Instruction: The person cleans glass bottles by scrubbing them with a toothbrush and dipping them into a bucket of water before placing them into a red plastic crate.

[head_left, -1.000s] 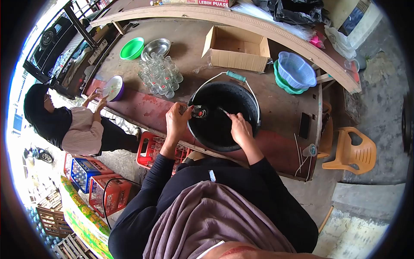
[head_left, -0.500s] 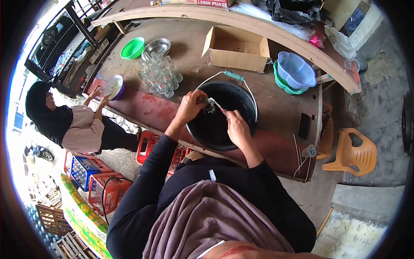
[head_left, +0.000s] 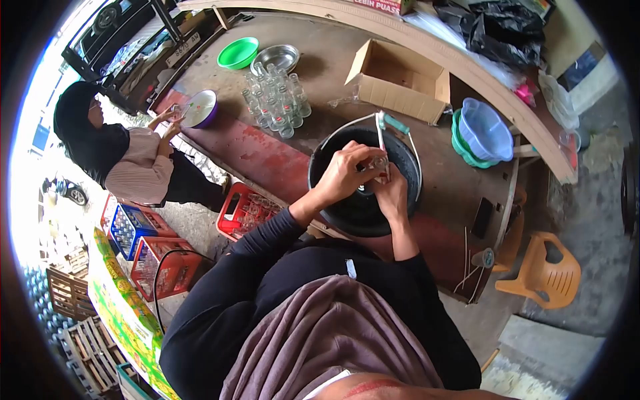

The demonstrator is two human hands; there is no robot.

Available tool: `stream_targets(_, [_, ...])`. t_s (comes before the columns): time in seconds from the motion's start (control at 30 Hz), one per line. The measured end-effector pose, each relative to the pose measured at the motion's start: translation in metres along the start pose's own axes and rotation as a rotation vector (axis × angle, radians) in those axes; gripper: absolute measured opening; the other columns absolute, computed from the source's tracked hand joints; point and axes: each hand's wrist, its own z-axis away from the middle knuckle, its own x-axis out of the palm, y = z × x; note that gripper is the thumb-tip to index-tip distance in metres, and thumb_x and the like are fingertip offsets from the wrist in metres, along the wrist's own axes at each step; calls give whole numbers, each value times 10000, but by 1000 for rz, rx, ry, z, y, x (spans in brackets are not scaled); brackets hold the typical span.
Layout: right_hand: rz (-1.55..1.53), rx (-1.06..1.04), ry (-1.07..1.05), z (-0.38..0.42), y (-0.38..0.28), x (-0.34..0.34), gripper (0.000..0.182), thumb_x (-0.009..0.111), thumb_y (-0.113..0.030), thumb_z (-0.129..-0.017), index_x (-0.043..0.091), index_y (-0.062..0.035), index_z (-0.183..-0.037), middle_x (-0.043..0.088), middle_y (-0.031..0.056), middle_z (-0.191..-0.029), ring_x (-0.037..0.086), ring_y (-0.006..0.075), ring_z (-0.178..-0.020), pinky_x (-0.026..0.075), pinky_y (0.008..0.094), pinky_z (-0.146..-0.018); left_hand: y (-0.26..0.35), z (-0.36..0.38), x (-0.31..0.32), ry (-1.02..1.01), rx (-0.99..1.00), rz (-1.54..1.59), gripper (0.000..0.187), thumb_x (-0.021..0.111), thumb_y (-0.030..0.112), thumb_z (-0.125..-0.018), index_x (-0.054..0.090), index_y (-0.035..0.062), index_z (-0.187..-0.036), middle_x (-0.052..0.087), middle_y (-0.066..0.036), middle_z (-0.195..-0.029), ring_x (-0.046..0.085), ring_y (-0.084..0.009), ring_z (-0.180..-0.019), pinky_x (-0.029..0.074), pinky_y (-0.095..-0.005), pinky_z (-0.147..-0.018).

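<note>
Over the black bucket both hands meet. My left hand is closed around a small clear glass bottle, whose end faces up. My right hand is closed just beside it, on a thin white-and-pink stick-like tool that rises past the glass toward the bucket's handle. Several clear glass bottles stand grouped on the table, up and left of the bucket.
A co-worker at the left handles glass over a purple-rimmed bowl. Around the table are a green basin, metal bowl, cardboard box, blue basket, phone and orange chair.
The view has shifted. My hands have come together, and the tool, pointing into the bucket before, now stands upright. The co-worker's hands have moved to the near side of the bowl.
</note>
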Motion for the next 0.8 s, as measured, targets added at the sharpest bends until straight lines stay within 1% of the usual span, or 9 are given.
stream_targets(0.03, [-9, -72, 32, 1, 5, 0, 301, 804, -114, -770, 647, -10, -1006, 674, 41, -830, 573, 78, -710, 505, 271, -670, 0, 1, 0, 14, 5, -2, 408, 774, 79, -762, 671, 51, -1156, 673, -81, -954, 605, -197, -832, 529, -320, -749])
stream_targets(0.13, [-82, -119, 86, -4, 19, -4, 263, 794, -154, -809, 654, -12, -980, 684, 41, -831, 584, 73, -718, 502, 268, -667, -10, 8, 5, -3, -73, 335, 537, 794, 92, -778, 607, 49, -1280, 556, -95, -1221, 627, -170, -986, 548, -325, -846])
stream_targets(0.23, [-370, -132, 134, -7, 16, -12, 260, 766, -183, -864, 651, -4, -1013, 660, 1, -867, 573, 71, -715, 477, 249, -655, -24, 19, -6, -81, -63, 166, 753, 837, 226, -747, 490, 58, -1393, 525, -125, -1304, 562, -269, -1173, 509, -397, -952])
stream_targets(0.3, [-589, 0, 142, -4, 4, -20, 259, 739, -145, -881, 637, -7, -1076, 649, -2, -879, 526, 33, -656, 418, 205, -569, -36, 33, -14, -215, -114, -5, 842, 856, 349, -699, 485, 67, -1400, 545, -149, -1317, 522, -308, -1238, 454, -402, -1007])
stream_targets(0.33, [-677, 47, 67, -4, 2, -26, 272, 705, -121, -900, 614, -3, -1127, 606, -22, -825, 435, -7, -577, 313, 172, -481, -37, 40, -16, -208, -122, -11, 828, 852, 356, -701, 493, 58, -1386, 565, -159, -1285, 549, -327, -1184, 457, -406, -988])
stream_targets(0.43, [-892, 59, 59, -6, -4, -21, 252, 678, -117, -919, 606, 1, -1129, 547, -48, -769, 355, -19, -530, 228, 174, -439, -36, 52, -26, -210, -186, 73, 778, 842, 354, -715, 517, 39, -1348, 609, -176, -1220, 604, -339, -1100, 478, -401, -944])
stream_targets(0.57, [-896, 246, 70, -6, -4, -7, 214, 631, -173, -955, 620, -14, -1098, 403, -93, -673, 287, -14, -515, 221, 164, -436, -36, 57, -44, -300, -275, 120, 665, 813, 323, -751, 561, 13, -1282, 661, -189, -1135, 668, -320, -1020, 517, -380, -884])
stream_targets(0.73, [-933, 554, -154, -5, 37, -17, 153, 620, -220, -964, 583, -72, -958, 408, -80, -697, 323, -5, -506, 222, 172, -417, -31, 56, -73, -155, -314, -123, 484, 799, 268, -695, 683, 39, -1105, 709, -159, -969, 702, -310, -890, 541, -385, -807])
stream_targets(0.8, [-668, 600, -248, -1, 50, -20, 167, 659, -215, -933, 580, -90, -1009, 357, -92, -664, 306, -10, -504, 215, 167, -427, -30, 55, -82, -179, -348, -180, 485, 799, 269, -688, 688, 43, -1103, 708, -160, -975, 701, -312, -885, 541, -384, -804])
